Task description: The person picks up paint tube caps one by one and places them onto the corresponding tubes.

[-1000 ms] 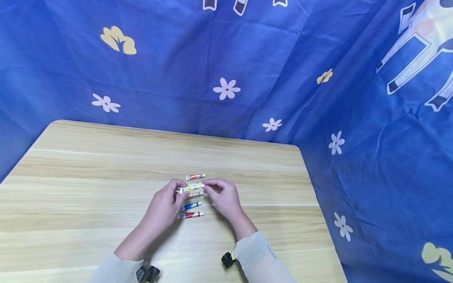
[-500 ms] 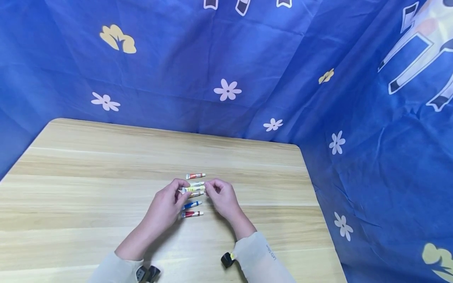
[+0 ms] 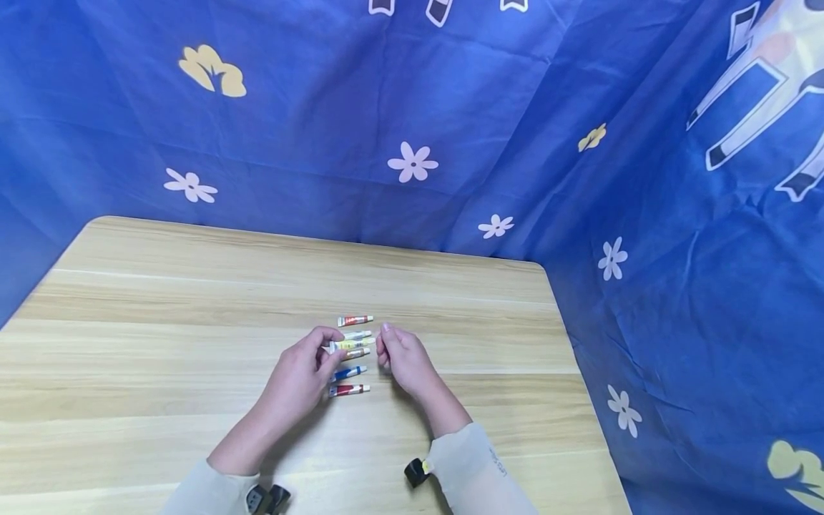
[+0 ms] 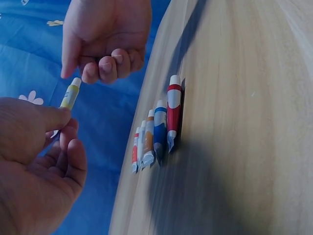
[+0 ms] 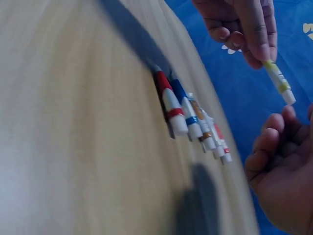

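Note:
My left hand [image 3: 299, 375] pinches a small yellow paint tube [image 4: 70, 96] by its crimped end, above the table. The tube's white cap [image 5: 290, 98] points toward my right hand [image 3: 405, 361]. That hand is just beyond the cap, its fingers loosely curled and its thumb extended, with nothing between them. A small gap shows between cap and fingers in the left wrist view. Below lie a red-orange tube [image 3: 355, 321], a white tube [image 3: 358, 335], a brown tube [image 4: 149, 139], a blue tube [image 4: 160, 127] and a dark red tube [image 4: 173, 110], in one row.
The pale wooden table [image 3: 193, 300] has rounded far corners. Blue cloth [image 3: 309, 143] with flowers hangs behind it and along its right side. A small black wrist camera [image 3: 416, 472] sits by the right sleeve [image 3: 473, 465].
My right hand has let go of the yellow tube's cap and drawn slightly right, its thumb now raised. The yellow tube has come slightly nearer me, and the white tube behind it shows.

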Available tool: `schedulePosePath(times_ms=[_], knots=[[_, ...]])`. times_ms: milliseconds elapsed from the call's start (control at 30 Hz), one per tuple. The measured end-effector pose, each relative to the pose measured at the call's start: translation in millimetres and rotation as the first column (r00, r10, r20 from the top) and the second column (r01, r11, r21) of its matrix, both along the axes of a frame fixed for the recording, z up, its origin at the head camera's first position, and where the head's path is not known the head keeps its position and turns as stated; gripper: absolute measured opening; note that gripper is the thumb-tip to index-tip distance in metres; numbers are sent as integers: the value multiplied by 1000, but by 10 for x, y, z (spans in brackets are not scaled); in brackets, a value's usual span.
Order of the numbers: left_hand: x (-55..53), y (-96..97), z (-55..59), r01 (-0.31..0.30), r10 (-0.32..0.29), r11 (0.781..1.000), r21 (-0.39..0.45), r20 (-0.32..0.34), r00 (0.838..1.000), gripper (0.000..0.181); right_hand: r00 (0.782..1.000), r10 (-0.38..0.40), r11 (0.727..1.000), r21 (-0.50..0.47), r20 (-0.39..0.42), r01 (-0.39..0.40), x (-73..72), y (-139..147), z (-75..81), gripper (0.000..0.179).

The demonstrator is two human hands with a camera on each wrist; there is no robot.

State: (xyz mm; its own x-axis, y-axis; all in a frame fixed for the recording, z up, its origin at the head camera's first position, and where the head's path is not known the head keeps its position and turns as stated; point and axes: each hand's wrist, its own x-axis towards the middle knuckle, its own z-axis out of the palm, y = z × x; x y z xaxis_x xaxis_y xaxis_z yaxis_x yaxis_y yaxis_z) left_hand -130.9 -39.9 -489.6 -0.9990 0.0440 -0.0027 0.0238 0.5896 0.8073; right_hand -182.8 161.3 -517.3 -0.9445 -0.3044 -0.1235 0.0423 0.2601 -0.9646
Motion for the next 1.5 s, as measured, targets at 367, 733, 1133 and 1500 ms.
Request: schedulePosePath(times_ms=[367,733,1133,1500], knots=[[-14,-35,3,-15,15,999,-34,9,1000,27,986,6,998,60,-167,4,2,43,62,16],[3,-14,44,-14,14,1000,-20,15,1000,26,987,-3,993,116,-160,22,27,22,34,16],[27,-22,14,-17,17,1000,12,16,1000,27,990,-6,998,55,-143,14,52,59,-12,18],[31,12,-15,-10,9,1000,-18,-37,999,23,967,16,988,152,-253,24,85,89,4,13]])
